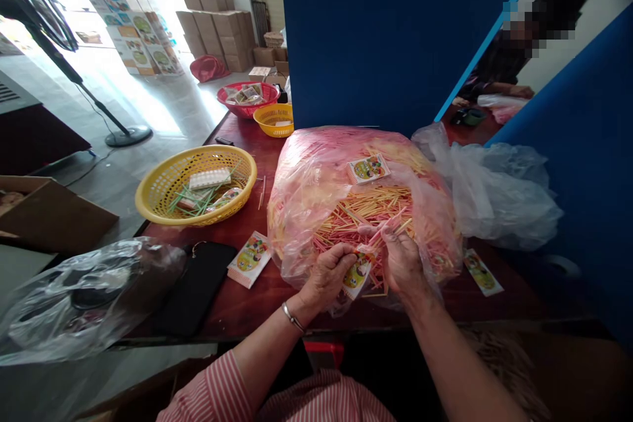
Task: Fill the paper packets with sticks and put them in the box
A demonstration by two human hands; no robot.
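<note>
Held packet: I have the small printed packet just in front of the open bag, over the table's near side, its upper edge close to the right hand.
Left hand: thumb and bent fingers of the left hand pinched on the packet's left side.
Right hand: the right hand part-curled, thumb and fingers closed on a few pink sticks.
Hands, spacing: near each other, packet and sticks between them.
Packet axis: long axis slants, top away from the wearer and a little right.
Stick axis: same general slant, far ends up and right; near ends at the packet's top. I cannot tell whether any are inside.
Packet look: white border, green-yellow cartoon print, red patches near the top; partly covered by fingers.
Bag: large clear plastic bag, mouth open on loose pink and yellow sticks.
Other packets: one on the bag, one left of it, one right, both on the table.
Left of bag: yellow basket with green sticks; black pouch nearer the wearer.
Beyond: blue partition.
</note>
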